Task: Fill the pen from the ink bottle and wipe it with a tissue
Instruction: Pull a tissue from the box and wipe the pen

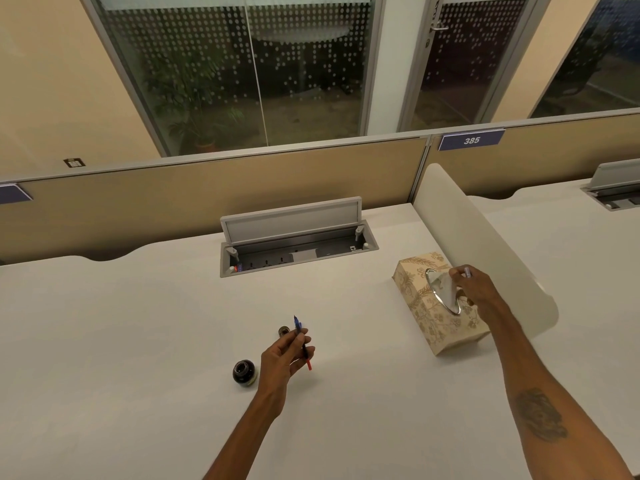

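My left hand (284, 355) holds the pen (302, 341) upright above the white desk, blue tip up and red end down. The open dark ink bottle (244, 372) stands on the desk just left of that hand. Its small dark cap (284, 330) lies beyond the hand. My right hand (474, 284) is over the beige patterned tissue box (437, 306) at the right, pinching the white tissue (446, 289) that sticks out of its oval slot. A small pale piece, maybe the pen's cap, shows at that hand's fingertips.
An open cable and socket box (294, 244) with its lid raised is set into the desk behind. A curved white divider (485, 237) stands right of the tissue box. A tan partition runs along the desk's back edge.
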A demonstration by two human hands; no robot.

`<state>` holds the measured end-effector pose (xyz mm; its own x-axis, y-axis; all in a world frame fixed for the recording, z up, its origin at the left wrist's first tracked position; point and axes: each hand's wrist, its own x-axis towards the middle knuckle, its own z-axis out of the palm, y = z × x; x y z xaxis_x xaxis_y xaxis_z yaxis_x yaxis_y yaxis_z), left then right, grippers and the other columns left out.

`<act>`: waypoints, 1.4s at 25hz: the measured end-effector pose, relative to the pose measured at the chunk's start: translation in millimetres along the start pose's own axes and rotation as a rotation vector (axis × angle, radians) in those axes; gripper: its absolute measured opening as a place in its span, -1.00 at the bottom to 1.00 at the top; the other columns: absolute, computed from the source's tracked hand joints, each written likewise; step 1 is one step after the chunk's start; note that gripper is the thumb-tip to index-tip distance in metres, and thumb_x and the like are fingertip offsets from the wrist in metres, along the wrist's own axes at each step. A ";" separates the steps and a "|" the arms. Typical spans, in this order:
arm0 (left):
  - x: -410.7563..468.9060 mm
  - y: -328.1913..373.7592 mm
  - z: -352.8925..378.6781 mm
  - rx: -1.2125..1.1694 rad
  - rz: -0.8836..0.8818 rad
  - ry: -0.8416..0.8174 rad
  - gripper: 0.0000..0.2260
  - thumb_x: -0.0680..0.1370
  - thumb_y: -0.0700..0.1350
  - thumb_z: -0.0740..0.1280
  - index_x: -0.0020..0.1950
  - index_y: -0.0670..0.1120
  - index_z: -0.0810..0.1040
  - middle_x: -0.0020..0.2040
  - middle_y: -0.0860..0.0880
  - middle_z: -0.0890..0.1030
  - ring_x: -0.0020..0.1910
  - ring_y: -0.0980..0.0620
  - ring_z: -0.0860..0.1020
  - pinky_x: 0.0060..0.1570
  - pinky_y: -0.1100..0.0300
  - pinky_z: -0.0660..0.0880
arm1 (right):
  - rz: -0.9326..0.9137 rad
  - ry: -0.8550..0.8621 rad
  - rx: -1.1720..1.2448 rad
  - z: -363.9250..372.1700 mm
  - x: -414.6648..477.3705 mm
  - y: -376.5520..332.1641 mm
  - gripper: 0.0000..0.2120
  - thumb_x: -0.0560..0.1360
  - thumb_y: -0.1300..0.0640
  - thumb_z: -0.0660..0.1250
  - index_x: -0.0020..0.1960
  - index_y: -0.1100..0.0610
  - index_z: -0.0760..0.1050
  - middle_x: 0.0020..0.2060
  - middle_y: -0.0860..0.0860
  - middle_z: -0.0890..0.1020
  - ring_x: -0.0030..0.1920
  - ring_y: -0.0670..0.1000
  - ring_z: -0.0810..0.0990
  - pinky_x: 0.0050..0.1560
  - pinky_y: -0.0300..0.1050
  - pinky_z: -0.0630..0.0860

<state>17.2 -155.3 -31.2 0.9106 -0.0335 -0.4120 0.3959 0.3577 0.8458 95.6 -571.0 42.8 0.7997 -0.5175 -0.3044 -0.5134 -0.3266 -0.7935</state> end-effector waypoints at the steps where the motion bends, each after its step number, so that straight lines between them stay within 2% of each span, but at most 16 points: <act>1: -0.3 -0.6 0.3 0.003 -0.004 -0.004 -0.85 0.56 -0.14 0.41 0.09 -0.08 0.72 -0.01 -0.11 0.71 -0.08 -0.11 0.71 -0.05 0.15 0.66 | 0.009 -0.011 0.072 -3.9 -2.1 -0.9 -0.83 0.59 0.08 0.28 0.05 0.16 0.55 -0.05 0.19 0.60 -0.27 0.13 0.50 -0.47 -0.16 0.28; 6: -3.7 -0.4 5.8 0.027 -0.010 -0.032 -0.84 0.56 -0.13 0.40 0.11 -0.07 0.72 -0.01 -0.11 0.72 -0.06 -0.13 0.71 -0.03 0.13 0.65 | -0.014 0.025 0.251 -9.6 -21.4 -22.1 -0.88 0.60 0.06 0.27 0.03 0.10 0.51 -0.02 0.15 0.58 -0.29 0.13 0.54 -0.52 -0.19 0.21; 9: -6.3 3.9 8.9 0.020 -0.003 -0.035 -0.85 0.57 -0.14 0.40 0.10 -0.08 0.72 -0.02 -0.10 0.71 -0.06 -0.12 0.71 -0.04 0.14 0.65 | -0.064 0.025 0.397 -6.6 -41.5 -48.9 -0.89 0.59 0.03 0.28 -0.02 0.06 0.51 -0.09 0.10 0.58 -0.38 0.02 0.52 -0.62 -0.25 0.18; 11: -8.6 8.7 10.0 0.020 0.008 -0.034 -0.85 0.57 -0.13 0.40 0.10 -0.08 0.72 -0.02 -0.10 0.71 -0.06 -0.12 0.71 -0.05 0.15 0.65 | -0.082 -0.052 0.527 3.8 -60.9 -65.1 -0.88 0.59 0.02 0.30 -0.03 0.06 0.51 -0.18 0.06 0.59 -0.41 -0.05 0.46 -0.63 -0.27 0.19; 13: -11.7 15.4 10.0 0.026 0.023 -0.037 -0.85 0.56 -0.12 0.41 0.09 -0.08 0.72 0.00 -0.14 0.70 -0.07 -0.12 0.71 -0.05 0.15 0.65 | -0.071 -0.165 0.652 23.4 -80.5 -75.7 -0.87 0.60 0.02 0.29 0.00 0.07 0.53 -0.23 0.01 0.66 -0.40 -0.06 0.55 -0.59 -0.29 0.33; 15: -15.2 23.6 7.3 0.032 0.040 -0.037 -0.84 0.56 -0.11 0.42 0.10 -0.08 0.72 0.05 -0.18 0.70 -0.06 -0.13 0.71 -0.04 0.14 0.65 | -0.031 -0.285 0.777 50.2 -97.0 -80.5 -0.81 0.62 0.04 0.24 0.12 0.12 0.54 -0.11 0.05 0.71 -0.26 0.01 0.71 -0.39 -0.18 0.57; 17: -19.7 32.1 3.0 0.039 0.054 -0.029 -0.83 0.55 -0.10 0.42 0.11 -0.08 0.72 0.06 -0.18 0.72 -0.06 -0.14 0.72 -0.04 0.13 0.65 | 0.043 -0.346 0.845 77.9 -111.9 -82.0 -0.77 0.64 0.06 0.22 0.22 0.12 0.50 0.01 0.10 0.67 -0.21 0.02 0.74 -0.31 -0.11 0.61; 20: -30.2 46.0 -7.1 0.032 0.081 -0.030 -0.79 0.48 -0.02 0.45 0.07 -0.04 0.73 0.00 -0.16 0.74 -0.08 -0.12 0.72 -0.06 0.15 0.65 | 0.108 -0.376 0.834 116.0 -132.4 -81.7 -0.75 0.64 0.05 0.20 0.26 0.11 0.48 0.09 0.11 0.61 -0.22 -0.01 0.72 -0.26 -0.08 0.57; 24: -42.1 60.8 -20.1 0.075 0.111 -0.047 -0.68 0.43 0.07 0.45 0.11 -0.06 0.71 0.01 -0.13 0.74 -0.04 -0.15 0.72 -0.01 0.11 0.66 | 0.082 -0.470 0.623 155.2 -163.0 -85.0 -0.58 0.61 -0.09 0.20 0.38 0.10 0.36 0.18 0.21 0.57 -0.06 0.10 0.64 -0.12 0.04 0.62; 28: -49.8 76.7 -32.1 0.088 0.120 -0.055 -0.79 0.54 -0.03 0.39 0.12 -0.05 0.70 0.02 -0.09 0.74 -0.07 -0.11 0.73 -0.07 0.19 0.65 | 0.079 -0.481 0.592 187.7 -190.1 -93.8 -0.69 0.58 0.03 0.28 0.28 0.07 0.38 0.11 0.17 0.62 -0.08 0.12 0.66 -0.23 -0.01 0.63; 32: -55.6 92.9 -47.5 0.118 0.130 -0.049 -0.83 0.57 -0.06 0.37 0.09 -0.04 0.72 -0.01 -0.05 0.75 -0.13 -0.05 0.72 -0.10 0.24 0.63 | 0.103 -0.479 0.498 215.8 -203.9 -103.3 -0.77 0.58 0.05 0.30 0.21 0.05 0.41 0.13 0.20 0.62 0.04 0.22 0.64 0.00 0.14 0.63; 35: -58.2 99.8 -60.5 0.150 0.131 -0.015 -0.82 0.55 -0.04 0.40 0.10 -0.02 0.72 -0.02 -0.01 0.74 -0.16 -0.03 0.71 -0.05 0.15 0.65 | 0.042 -0.412 0.325 230.2 -214.9 -108.1 -0.73 0.56 -0.02 0.33 0.18 0.08 0.43 0.12 0.17 0.60 0.02 0.17 0.60 0.05 0.10 0.59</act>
<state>-3.6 -61.1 56.6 0.9566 -0.0106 -0.2913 0.2865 0.2172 0.9331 50.9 -242.4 72.7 0.8700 -0.1496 -0.4697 -0.4772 -0.0162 -0.8787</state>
